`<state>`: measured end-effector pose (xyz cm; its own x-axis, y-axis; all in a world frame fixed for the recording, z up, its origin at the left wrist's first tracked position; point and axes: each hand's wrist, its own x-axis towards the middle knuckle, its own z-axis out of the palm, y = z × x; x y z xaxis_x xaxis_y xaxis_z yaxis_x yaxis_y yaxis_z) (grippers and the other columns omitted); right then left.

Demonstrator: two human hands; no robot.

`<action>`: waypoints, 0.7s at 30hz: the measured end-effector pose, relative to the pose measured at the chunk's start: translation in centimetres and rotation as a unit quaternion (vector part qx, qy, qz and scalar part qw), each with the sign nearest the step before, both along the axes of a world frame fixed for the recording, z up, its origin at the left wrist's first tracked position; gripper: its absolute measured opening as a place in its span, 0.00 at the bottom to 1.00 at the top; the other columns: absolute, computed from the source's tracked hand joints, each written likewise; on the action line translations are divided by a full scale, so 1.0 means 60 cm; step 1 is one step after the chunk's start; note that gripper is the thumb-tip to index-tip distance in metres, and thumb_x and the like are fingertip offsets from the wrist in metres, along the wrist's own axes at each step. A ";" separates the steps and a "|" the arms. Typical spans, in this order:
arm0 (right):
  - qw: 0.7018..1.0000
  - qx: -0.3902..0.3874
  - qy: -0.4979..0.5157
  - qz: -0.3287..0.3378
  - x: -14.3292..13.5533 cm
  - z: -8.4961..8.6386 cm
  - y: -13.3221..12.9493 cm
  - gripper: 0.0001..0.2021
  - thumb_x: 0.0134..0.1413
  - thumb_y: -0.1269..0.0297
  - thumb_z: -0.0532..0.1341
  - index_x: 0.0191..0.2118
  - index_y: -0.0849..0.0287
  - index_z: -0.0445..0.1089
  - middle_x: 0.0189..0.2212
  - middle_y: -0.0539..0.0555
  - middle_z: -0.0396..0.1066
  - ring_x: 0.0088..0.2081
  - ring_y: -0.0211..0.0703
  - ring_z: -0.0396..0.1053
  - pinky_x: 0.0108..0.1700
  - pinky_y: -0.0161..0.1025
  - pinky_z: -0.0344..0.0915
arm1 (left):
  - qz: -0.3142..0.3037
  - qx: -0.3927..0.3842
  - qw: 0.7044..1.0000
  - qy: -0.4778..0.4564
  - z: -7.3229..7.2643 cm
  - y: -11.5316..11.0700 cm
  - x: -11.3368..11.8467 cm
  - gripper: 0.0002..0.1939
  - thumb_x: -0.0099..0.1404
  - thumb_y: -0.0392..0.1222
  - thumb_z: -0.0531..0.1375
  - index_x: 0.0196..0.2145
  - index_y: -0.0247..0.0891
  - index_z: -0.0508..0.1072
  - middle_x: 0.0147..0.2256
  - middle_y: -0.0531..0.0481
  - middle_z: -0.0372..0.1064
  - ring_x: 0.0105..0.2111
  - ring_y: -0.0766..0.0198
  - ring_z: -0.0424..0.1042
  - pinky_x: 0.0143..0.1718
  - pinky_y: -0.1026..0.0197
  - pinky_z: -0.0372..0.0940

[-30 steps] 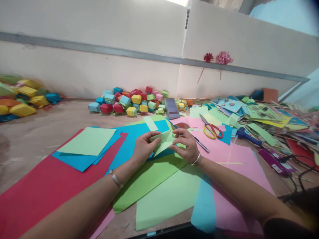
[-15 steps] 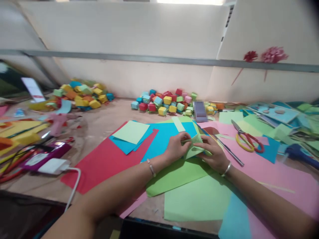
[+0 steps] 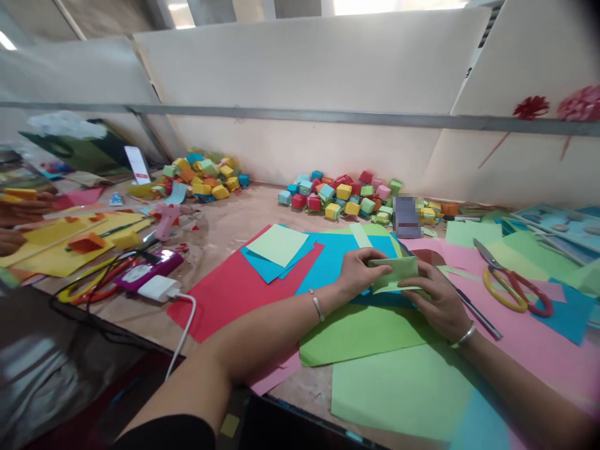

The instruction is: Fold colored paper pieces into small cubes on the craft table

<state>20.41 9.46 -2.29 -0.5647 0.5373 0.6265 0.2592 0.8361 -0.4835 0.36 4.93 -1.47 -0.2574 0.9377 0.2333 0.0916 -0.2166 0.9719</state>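
Note:
A small folded light green paper is held up over the blue and green sheets. My left hand pinches its left end between thumb and fingers. On the right end, my right hand grips it, with fingers at the top edge and behind the lower flap. Beneath lie a blue sheet and a bright green sheet. To the left, a pale green square rests on blue squares over a red sheet.
Scissors and a pen lie at the right. Folded paper cubes are piled at the back. A purple device with a white plug sits left. Another person's hand is at the far left.
The view has turned left, bringing another person's hands into sight. The green paper has been turned and now shows a flat folded face, still between both my hands.

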 end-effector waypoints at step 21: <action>0.977 -0.206 0.049 0.023 -0.015 0.007 -0.010 0.15 0.52 0.47 0.68 0.34 0.54 0.82 0.38 0.56 0.72 0.39 0.46 0.72 0.41 0.44 0.73 | -0.069 -0.032 0.997 -0.033 0.011 -0.004 -0.004 0.18 0.49 0.51 0.70 0.35 0.38 0.84 0.35 0.50 0.82 0.38 0.55 0.77 0.44 0.56 0.70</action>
<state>19.49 8.86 -1.87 -0.5417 0.7316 0.4139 0.1621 0.5741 -0.8026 0.13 4.71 -0.81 -0.1372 0.9776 0.1597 0.0009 -0.1611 0.9869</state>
